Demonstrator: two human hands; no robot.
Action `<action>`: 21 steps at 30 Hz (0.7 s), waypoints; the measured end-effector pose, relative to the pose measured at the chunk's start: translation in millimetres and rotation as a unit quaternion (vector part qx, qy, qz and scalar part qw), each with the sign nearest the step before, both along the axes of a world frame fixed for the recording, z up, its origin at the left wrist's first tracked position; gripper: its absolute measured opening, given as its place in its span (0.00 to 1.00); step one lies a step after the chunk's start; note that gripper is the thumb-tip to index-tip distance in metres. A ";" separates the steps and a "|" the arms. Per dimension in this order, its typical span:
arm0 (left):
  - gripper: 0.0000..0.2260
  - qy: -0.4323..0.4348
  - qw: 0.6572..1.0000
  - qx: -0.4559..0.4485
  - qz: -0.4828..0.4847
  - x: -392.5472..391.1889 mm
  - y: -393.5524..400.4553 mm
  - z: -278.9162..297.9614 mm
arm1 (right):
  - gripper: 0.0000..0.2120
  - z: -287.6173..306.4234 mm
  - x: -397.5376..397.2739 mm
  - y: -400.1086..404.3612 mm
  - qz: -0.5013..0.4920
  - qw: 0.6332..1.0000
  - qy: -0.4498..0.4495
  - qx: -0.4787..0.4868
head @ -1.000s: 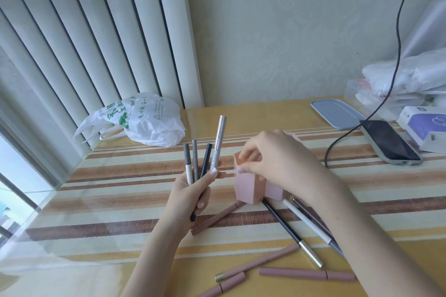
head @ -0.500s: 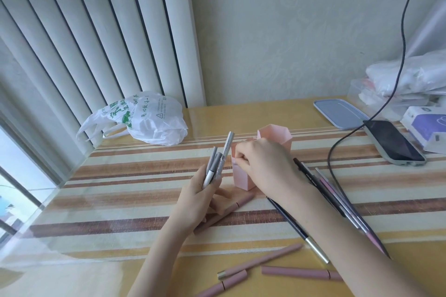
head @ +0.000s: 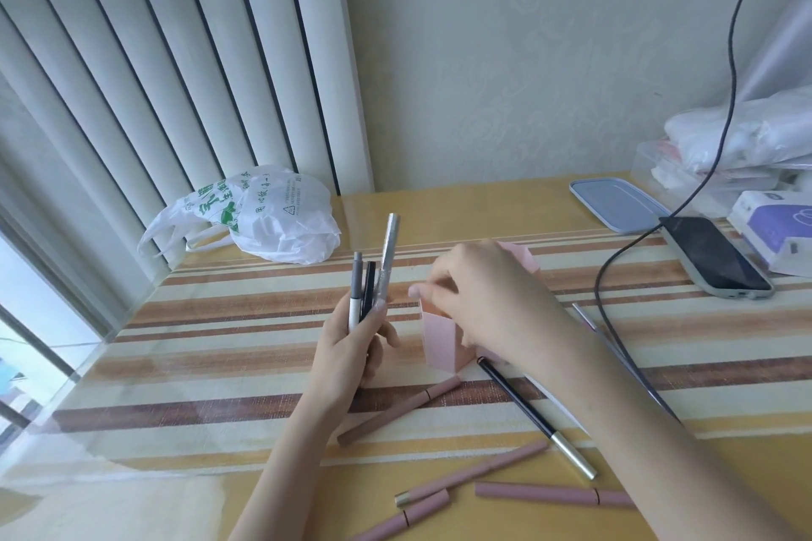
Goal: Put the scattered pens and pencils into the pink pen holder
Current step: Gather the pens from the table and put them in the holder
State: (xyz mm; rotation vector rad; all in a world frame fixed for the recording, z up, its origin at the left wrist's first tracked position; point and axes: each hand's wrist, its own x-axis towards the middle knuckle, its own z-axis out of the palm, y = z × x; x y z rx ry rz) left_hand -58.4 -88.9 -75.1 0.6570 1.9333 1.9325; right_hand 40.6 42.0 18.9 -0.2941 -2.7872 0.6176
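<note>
The right hand (head: 487, 299) covers most of the pink pen holder (head: 439, 343), hiding its opening and contents. Its fingertips are motion-blurred. The left hand (head: 351, 347) hides the lower ends of its three pens (head: 373, 277). The bottom edge crops one pink pen (head: 400, 518). Print on the plastic bag (head: 263, 215) is unreadable

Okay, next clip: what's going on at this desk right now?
A person is gathering pens into a pink pen holder on a striped table. The left hand grips a bundle of pens upright. The right hand is at the holder's rim, covering its opening, so its contents can't be seen. Several pink pens and a black pen with a gold cap lie loose on the table nearer the person.
</note>
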 end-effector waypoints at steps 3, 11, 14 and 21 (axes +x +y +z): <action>0.06 -0.023 0.998 0.027 -0.057 1.0 -1.9 0.9 | 0.09 2.4 -0.6 -1.2 -0.021 0.991 0.125 -0.044; 0.15 -0.013 0.991 0.028 -0.127 1.5 -5.1 2.1 | 0.10 0.3 -4.9 2.1 -0.010 0.938 0.214 -0.272; 0.13 -0.039 0.992 0.046 -0.112 2.1 -5.0 4.5 | 0.11 7.5 -3.6 10.6 0.008 0.912 0.276 -0.304; 0.07 -0.116 0.987 0.097 -0.061 -4.0 -4.1 5.1 | 0.14 22.3 8.5 41.1 -0.007 0.947 0.245 -0.209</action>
